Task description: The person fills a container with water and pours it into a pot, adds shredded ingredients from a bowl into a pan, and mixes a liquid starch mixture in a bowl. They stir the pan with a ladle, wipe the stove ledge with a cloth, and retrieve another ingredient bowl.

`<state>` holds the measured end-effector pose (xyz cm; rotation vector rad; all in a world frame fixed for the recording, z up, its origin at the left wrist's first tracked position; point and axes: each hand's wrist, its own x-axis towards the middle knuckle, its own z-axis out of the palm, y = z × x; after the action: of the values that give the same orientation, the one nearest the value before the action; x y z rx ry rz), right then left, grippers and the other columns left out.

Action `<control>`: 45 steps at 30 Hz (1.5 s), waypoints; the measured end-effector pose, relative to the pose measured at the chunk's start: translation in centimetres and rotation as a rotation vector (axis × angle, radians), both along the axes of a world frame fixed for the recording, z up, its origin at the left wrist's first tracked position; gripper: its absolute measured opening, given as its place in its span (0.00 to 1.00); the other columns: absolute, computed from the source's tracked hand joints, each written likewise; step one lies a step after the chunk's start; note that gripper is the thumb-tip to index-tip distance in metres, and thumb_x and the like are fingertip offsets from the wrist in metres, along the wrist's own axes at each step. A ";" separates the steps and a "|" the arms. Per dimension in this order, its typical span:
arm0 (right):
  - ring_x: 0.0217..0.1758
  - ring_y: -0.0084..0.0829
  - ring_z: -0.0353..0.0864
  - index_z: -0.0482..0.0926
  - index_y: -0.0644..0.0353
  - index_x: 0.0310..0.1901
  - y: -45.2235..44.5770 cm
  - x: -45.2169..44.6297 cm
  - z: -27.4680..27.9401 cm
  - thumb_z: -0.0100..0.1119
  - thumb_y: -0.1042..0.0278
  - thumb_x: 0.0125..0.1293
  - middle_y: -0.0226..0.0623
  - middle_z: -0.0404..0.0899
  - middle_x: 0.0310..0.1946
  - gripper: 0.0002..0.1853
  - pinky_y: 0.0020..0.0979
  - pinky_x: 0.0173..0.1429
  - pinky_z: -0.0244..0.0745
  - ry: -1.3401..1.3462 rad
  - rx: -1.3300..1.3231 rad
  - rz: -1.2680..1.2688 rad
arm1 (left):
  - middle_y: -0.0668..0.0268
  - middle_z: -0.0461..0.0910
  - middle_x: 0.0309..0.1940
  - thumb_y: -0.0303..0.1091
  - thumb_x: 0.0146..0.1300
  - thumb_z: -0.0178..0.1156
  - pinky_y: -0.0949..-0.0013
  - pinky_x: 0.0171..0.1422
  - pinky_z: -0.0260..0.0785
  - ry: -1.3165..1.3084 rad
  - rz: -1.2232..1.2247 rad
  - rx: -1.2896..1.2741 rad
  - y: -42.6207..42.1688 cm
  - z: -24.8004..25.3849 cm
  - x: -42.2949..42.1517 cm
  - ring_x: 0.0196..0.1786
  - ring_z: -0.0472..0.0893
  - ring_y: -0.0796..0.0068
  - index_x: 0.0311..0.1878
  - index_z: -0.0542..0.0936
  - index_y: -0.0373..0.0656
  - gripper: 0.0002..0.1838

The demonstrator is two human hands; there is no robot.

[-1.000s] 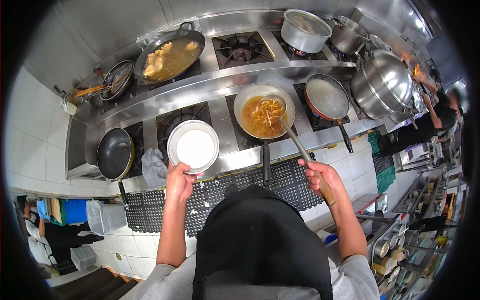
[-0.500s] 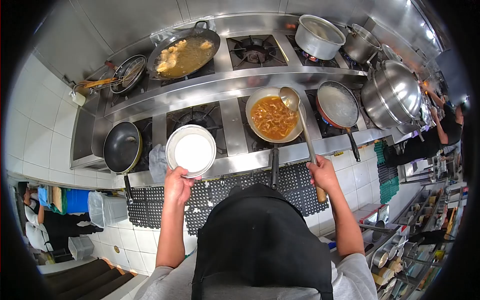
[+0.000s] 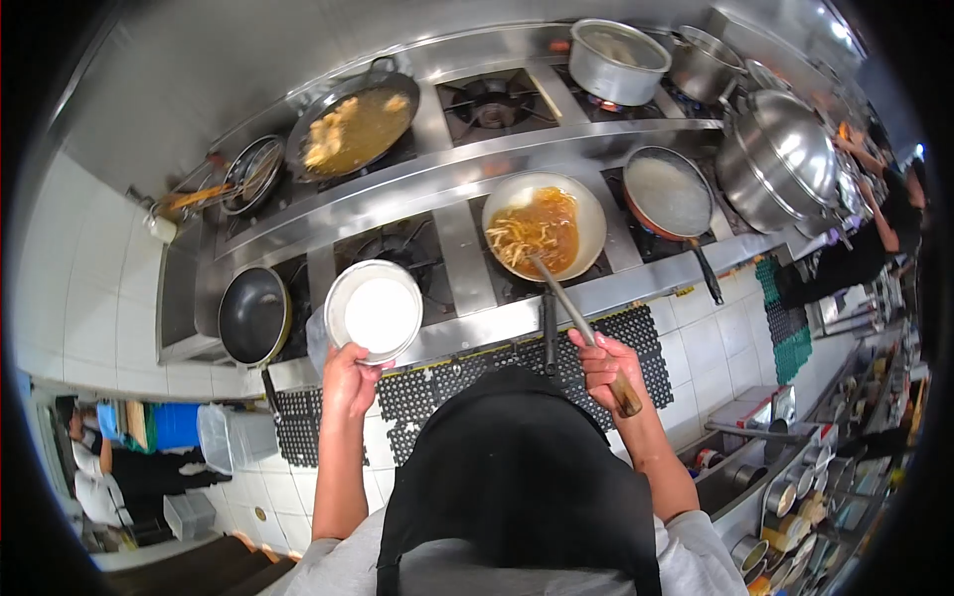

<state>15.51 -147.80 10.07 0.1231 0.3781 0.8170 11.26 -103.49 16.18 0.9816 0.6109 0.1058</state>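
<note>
My left hand (image 3: 352,378) grips the near rim of a metal bowl (image 3: 332,310) that holds a white substance (image 3: 379,314). The bowl is held up over the front burner and stove edge. My right hand (image 3: 608,370) is wrapped around the wooden-ended handle of a long metal ladle (image 3: 568,307). The ladle's head is down in the light-coloured frying pan (image 3: 594,211), mostly hidden in the food. Brown sauce with shredded strips (image 3: 545,233) fills the pan, the strips bunched at its left side. The pan's dark handle (image 3: 550,333) points toward me.
A wok of oil with frying pieces (image 3: 363,134) stands back left. An empty black pan (image 3: 252,316) sits front left. To the right are a pan of cloudy liquid (image 3: 668,196), a large steamer (image 3: 777,159) and a pot (image 3: 620,65). Other people (image 3: 884,214) work at far right and left.
My right hand has moved slightly left and brought the ladle's head down from the pan's upper right rim into the sauce. The strips are now pushed left. The bowl stays in my left hand.
</note>
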 end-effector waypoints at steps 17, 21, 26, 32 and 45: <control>0.22 0.19 0.74 0.78 0.63 0.58 -4.4 0.1 10.4 0.61 0.66 0.73 0.25 0.72 0.24 0.16 0.26 0.24 0.70 -0.485 -1.404 0.317 | 0.52 0.84 0.40 0.20 0.58 0.53 0.72 0.20 0.71 0.034 -0.092 -0.094 -1.6 -3.2 2.2 0.26 0.86 0.59 0.62 0.69 0.33 0.25; 0.27 0.33 0.83 0.80 0.61 0.59 -4.7 0.2 7.1 0.64 0.66 0.69 0.38 0.81 0.27 0.19 0.37 0.33 0.79 -0.708 -1.864 0.443 | 0.51 0.84 0.47 0.21 0.58 0.51 0.73 0.21 0.73 0.000 -0.176 -0.079 -2.3 -2.8 2.8 0.28 0.86 0.59 0.70 0.64 0.35 0.32; 0.42 0.56 0.87 0.78 0.56 0.64 -3.9 -0.4 2.3 0.69 0.65 0.62 0.55 0.86 0.40 0.27 0.50 0.50 0.82 -1.082 -2.458 0.363 | 0.49 0.83 0.47 0.22 0.58 0.52 0.73 0.20 0.72 0.027 -0.180 -0.075 -3.9 -1.5 3.1 0.28 0.87 0.59 0.71 0.63 0.35 0.34; 0.39 0.47 0.89 0.82 0.61 0.60 -5.2 1.5 1.3 0.66 0.58 0.70 0.48 0.87 0.36 0.22 0.46 0.46 0.82 -1.006 -2.199 0.441 | 0.51 0.85 0.42 0.23 0.57 0.54 0.75 0.21 0.74 0.132 -0.213 -0.052 -5.6 -0.3 3.0 0.25 0.86 0.61 0.70 0.65 0.34 0.33; 0.55 0.51 0.83 0.70 0.62 0.62 -19.4 13.8 -24.4 0.50 0.64 0.80 0.49 0.71 0.57 0.15 0.53 0.57 0.85 0.419 -1.243 -0.056 | 0.55 0.84 0.37 0.25 0.60 0.57 0.70 0.24 0.78 0.266 -0.040 0.066 -5.2 1.2 -0.5 0.26 0.85 0.63 0.64 0.69 0.35 0.27</control>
<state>29.30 -167.24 -14.35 -0.8626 1.2072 0.3806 10.80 -108.72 17.36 1.0799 0.8349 -0.0412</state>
